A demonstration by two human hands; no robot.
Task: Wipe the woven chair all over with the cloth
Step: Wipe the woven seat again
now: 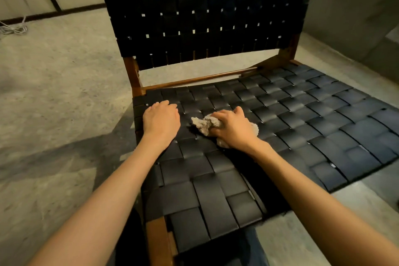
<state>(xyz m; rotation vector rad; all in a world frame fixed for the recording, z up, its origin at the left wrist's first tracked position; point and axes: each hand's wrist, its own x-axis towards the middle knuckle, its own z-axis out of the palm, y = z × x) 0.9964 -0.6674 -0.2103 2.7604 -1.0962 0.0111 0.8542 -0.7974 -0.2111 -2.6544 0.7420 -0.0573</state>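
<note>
The woven chair (302, 119) fills the view: black straps woven over a brown wooden frame, with a tall woven backrest behind the seat. A crumpled beige cloth (203, 124) lies on the left part of the seat. My right hand (234, 128) grips the cloth and presses it down on the straps. My left hand (161, 120) rests palm down on the seat near its left edge, fingers bent over the straps, holding nothing. Part of the cloth is hidden under my right hand.
Grey concrete floor (54, 93) surrounds the chair. A white cord (15, 28) lies coiled at the far left by the wall. A grey wall or block (356, 6) stands close on the right behind the chair.
</note>
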